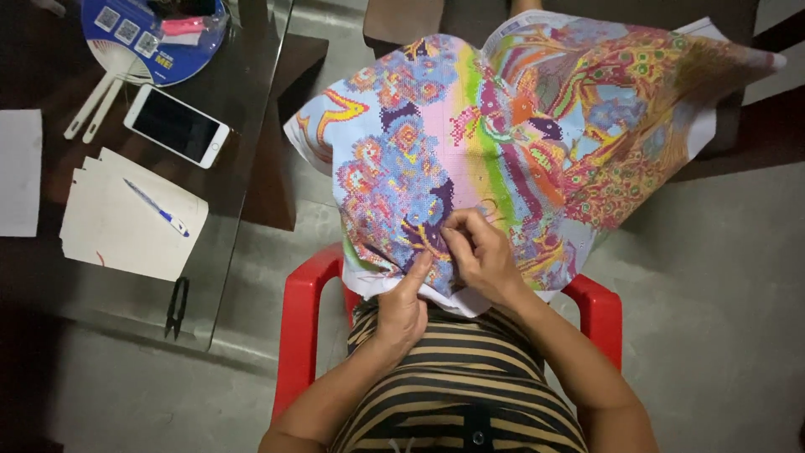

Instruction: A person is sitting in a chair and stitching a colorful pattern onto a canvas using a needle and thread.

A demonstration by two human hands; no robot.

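Far left of the hands, a blue hand fan [155,38] is cut off by the top edge; a smartphone [177,125], a pen [157,208] on paper sheets [126,226] and small black snips [177,306] are seen on the glass table [243,109]. The left hand [402,306] is pressed thumb-up against the cross-stitch cloth [503,126], its fingers hidden beneath. Just right, the right hand [480,252] is curled, fingertips pinched on the fabric; any needle cannot be made out. The cloth is draped over the lap, above a red plastic chair [298,335].

On the glass surface [243,126] are seen a white phone [176,125], a blue pen [157,207] on white papers [126,231], black snips [177,306] and a blue fan [151,38]; a red chair [302,327] stands beside it.
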